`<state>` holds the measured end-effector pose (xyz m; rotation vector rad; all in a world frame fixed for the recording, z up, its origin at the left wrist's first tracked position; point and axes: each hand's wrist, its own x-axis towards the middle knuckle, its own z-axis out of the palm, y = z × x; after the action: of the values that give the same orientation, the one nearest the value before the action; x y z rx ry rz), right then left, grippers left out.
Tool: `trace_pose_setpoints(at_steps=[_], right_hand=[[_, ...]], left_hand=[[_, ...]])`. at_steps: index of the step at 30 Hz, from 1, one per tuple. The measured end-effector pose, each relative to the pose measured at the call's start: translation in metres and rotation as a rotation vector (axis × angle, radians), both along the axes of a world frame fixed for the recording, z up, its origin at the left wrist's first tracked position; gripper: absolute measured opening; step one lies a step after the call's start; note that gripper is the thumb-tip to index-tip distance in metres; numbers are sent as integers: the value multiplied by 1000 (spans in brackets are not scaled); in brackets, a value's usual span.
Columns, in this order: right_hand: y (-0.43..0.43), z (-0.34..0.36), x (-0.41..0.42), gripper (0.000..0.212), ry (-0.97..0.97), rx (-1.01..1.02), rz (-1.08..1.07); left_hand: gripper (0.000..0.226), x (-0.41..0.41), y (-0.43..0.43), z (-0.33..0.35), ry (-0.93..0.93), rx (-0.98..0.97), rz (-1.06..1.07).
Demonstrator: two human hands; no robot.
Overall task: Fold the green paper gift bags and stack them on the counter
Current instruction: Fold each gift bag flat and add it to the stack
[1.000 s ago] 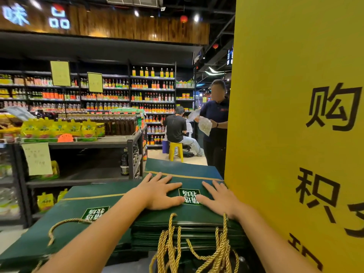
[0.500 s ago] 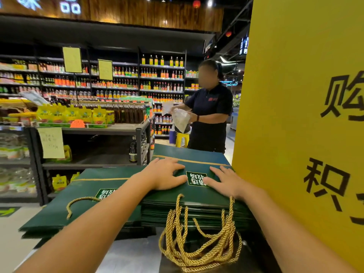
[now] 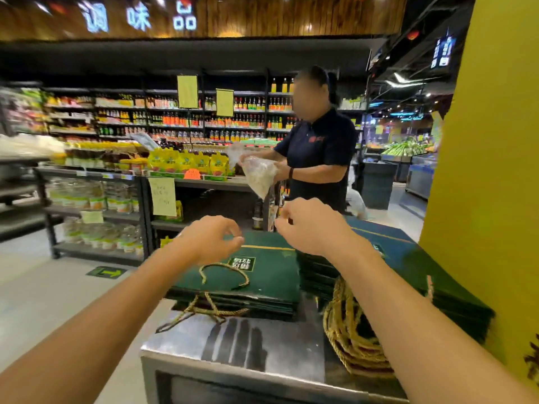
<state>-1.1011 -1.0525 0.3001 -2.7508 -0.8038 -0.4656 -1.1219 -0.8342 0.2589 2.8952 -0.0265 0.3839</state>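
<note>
Both my hands hover over the counter, touching nothing. My left hand (image 3: 213, 237) has its fingers loosely curved with the thumb apart, and it holds nothing. My right hand (image 3: 312, 225) is slightly blurred, its fingers loosely bent toward the palm, and I see nothing in it. Taking my own place as six o'clock, a flat stack of dark green, matte paper gift bags (image 3: 262, 284) lies at twelve o'clock on the brushed, scuffed metal counter (image 3: 233, 342), its folded edges layered like thin boards. A twisted gold rope handle (image 3: 224, 274) arches over the top bag, just beside a small white-lettered label. A second, thicker stack of the same green bags (image 3: 414, 266) sits at two o'clock, partly hidden by my right forearm, and its bundle of coiled gold cords (image 3: 350, 333) spills over the near edge at four o'clock. A tall, smooth yellow board (image 3: 493, 170) stands at three o'clock. Beyond the counter, at twelve to one o'clock, a person in a dark polo shirt (image 3: 318, 150) holds a crinkled clear plastic bag (image 3: 259, 176).
</note>
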Motion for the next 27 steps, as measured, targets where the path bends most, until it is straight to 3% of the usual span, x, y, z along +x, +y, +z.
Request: trace_pose_setpoints(at_steps=[4,8,12,17,22,25,27], right_hand=[[65,-24,-25,25,-64,-48,83],[102,-67,-22,20,70,-140,27],[93,-116,0,33,232,-158,-119],[66,-137,8,59,273,-104,-248],[55,-138,6,86,472,119,-316],[52,-145,9,98,479,146,-362],[50,-151,11,98,479,208,-372]], left_hand=[[26,-36,54,-35,45,-150,130],[26,-56,90,-73,33,-269,250],[32,-61,102,-100,-17,-393,311],[35,-46,107,-113,-108,-553,369],[46,-31,105,-122,-121,-505,438],[53,-26,105,-127,-138,-480,477],[44,-25,105,-129,-152,-495,454]])
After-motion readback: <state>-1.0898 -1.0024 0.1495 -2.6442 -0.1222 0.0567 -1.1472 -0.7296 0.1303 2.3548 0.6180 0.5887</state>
